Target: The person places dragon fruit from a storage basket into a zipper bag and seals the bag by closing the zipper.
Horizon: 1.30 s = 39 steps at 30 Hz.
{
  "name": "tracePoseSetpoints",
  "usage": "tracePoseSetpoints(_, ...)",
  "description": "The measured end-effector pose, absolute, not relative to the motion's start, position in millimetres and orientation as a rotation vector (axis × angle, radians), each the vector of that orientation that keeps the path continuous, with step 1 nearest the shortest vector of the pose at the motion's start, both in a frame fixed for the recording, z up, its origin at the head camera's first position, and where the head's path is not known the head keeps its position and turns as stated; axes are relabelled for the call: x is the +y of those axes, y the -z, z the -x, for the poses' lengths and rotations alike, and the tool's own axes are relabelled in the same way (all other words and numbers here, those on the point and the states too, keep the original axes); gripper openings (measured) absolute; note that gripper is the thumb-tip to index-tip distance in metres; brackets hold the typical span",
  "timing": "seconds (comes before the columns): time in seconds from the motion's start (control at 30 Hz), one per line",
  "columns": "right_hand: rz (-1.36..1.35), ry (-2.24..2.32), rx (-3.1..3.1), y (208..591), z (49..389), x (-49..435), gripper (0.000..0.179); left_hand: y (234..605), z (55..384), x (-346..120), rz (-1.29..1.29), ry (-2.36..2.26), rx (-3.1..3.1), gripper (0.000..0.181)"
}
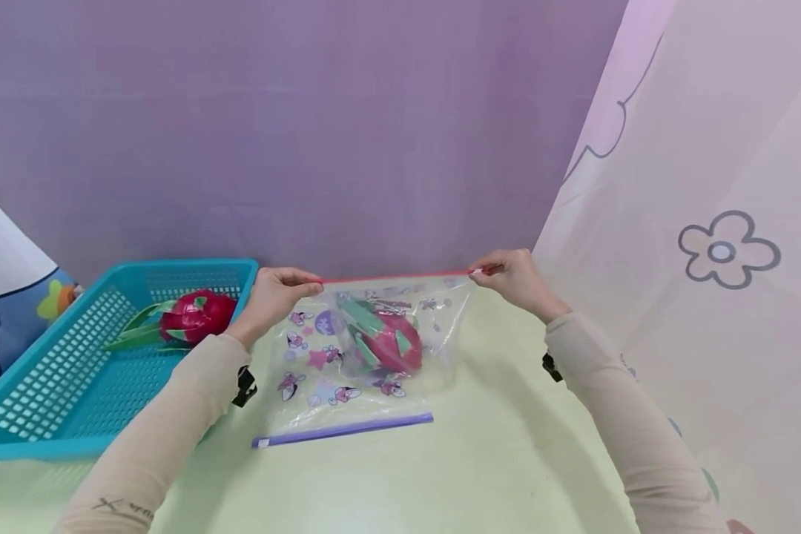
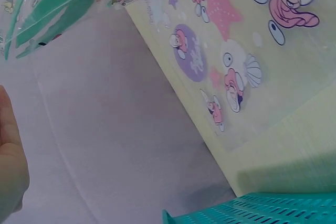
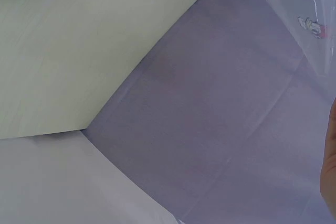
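Note:
A clear zip bag (image 1: 443,311) with a red zip strip (image 1: 394,277) hangs between both hands, its top stretched nearly level. Inside it lies a red dragon fruit (image 1: 400,343) with green leaves. My left hand (image 1: 270,300) pinches the strip's left end between thumb and fingers. At the other end, beside a small white slider, my right hand (image 1: 517,285) pinches the strip. Under the raised bag, a second printed zip bag (image 1: 307,397) lies flat with its purple zip strip (image 1: 347,429) toward me. Only the edge of each hand enters its wrist view.
A teal basket (image 1: 53,449) stands at the left, holding another red dragon fruit (image 1: 200,315) with green leaves. The pale green table (image 1: 480,460) ends at a purple curtain (image 1: 374,148) behind. A white flowered sheet (image 1: 647,245) hangs along the right side.

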State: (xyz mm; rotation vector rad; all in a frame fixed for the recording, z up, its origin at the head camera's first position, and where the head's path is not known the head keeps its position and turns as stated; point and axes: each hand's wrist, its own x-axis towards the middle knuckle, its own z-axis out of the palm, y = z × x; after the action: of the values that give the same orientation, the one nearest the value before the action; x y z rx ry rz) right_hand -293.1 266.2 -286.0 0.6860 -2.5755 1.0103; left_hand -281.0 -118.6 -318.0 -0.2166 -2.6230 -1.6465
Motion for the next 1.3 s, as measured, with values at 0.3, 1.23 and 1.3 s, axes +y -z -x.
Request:
tracePoseSetpoints(0.3,-0.641,-0.989,-2.563,273.7,290.2,270.5,0.011,296.6,280.0,-114.7,0.284,1.614,-2.584,0.032)
tracePoseSetpoints(1.23,-0.21,-0.612,-2.433,262.3,294.0,339.6,0.018,291.2,320.5,9.1,0.533,1.607,-2.303,0.012)
tracePoseSetpoints(1.3,-0.178,-0.587,-2.438,263.7,289.4,342.7,0.017,299.4,315.7,16.7,0.559,1.617,-2.291,0.011)
